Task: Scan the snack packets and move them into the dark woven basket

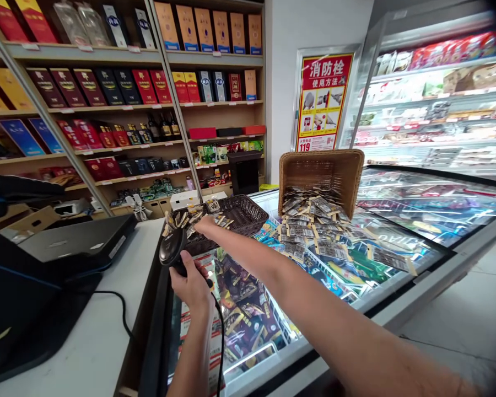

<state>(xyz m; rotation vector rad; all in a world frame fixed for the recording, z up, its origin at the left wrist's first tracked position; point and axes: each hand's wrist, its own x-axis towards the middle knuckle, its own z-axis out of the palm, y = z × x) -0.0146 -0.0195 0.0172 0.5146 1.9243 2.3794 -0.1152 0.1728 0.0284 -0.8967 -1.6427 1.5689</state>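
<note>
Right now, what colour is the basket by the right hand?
The basket is dark brown, woven; see the head view.

"消防栓" and "119" on poster (325, 102)

Bright and fairly even around the left grip (193, 284). Lit hardest from the refrigerated display case (432, 118), far right beyond the grip, nearly washed out there. Streaked with reflections on the freezer's glass lid (442, 207), right of the grip. Shadowed inside the brown wicker basket (320, 170), beyond and right. Leaning from wide-angle distortion along the wooden shelves (62, 52), up left. Blackened at the outermost right corners.
</note>
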